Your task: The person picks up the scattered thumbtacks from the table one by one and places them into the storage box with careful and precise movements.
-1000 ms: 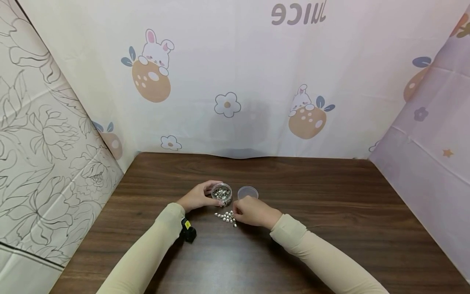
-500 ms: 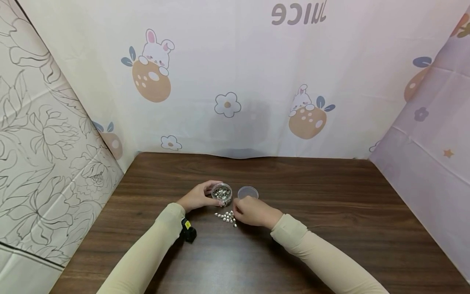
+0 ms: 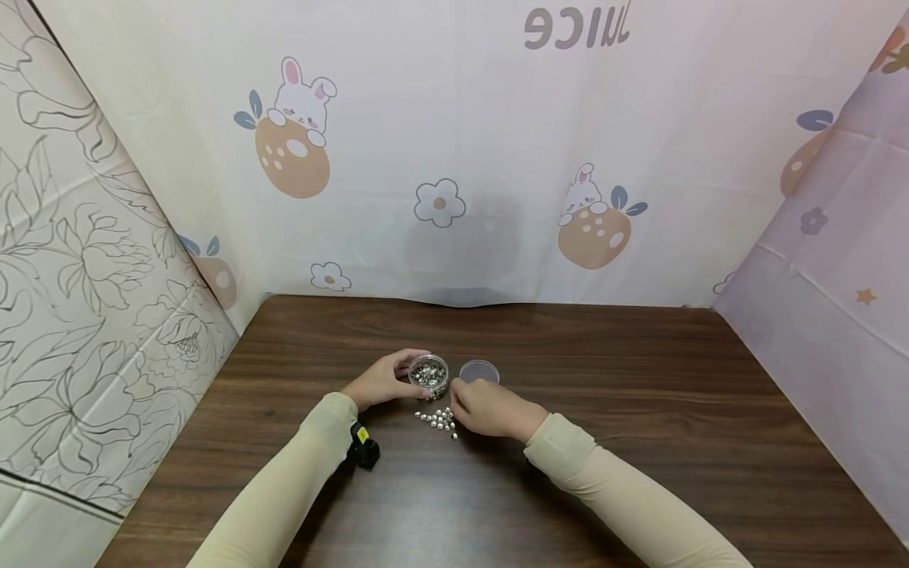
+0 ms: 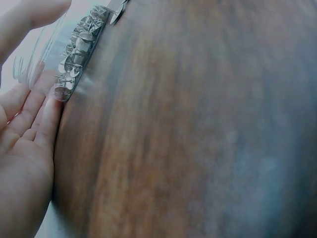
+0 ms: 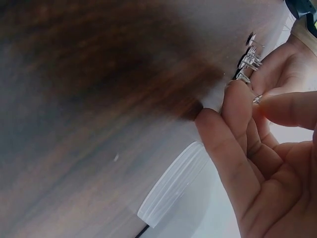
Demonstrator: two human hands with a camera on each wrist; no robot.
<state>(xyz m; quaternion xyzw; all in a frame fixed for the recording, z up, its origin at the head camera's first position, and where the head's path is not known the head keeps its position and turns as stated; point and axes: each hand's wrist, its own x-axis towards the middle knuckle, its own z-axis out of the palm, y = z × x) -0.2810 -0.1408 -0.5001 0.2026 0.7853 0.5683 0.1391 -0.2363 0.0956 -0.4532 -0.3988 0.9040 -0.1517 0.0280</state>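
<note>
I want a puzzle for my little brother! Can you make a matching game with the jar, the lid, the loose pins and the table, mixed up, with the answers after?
Things:
1. Jar
2. Lid
3. Loose pins
4. Table

Clues, from the head view:
A. Dark brown
B. Clustered just in front of the jar
C. Uncovered, with pins inside
D. Just right of the jar

Right pairs: 1-C, 2-D, 3-B, 4-A

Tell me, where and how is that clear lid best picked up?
I'd probably pinch the lid by opposite sides of its rim, from above and the far right: it lies flat, and its side wall offers an edge. The jar stands at its left; the right hand is just in front.
</note>
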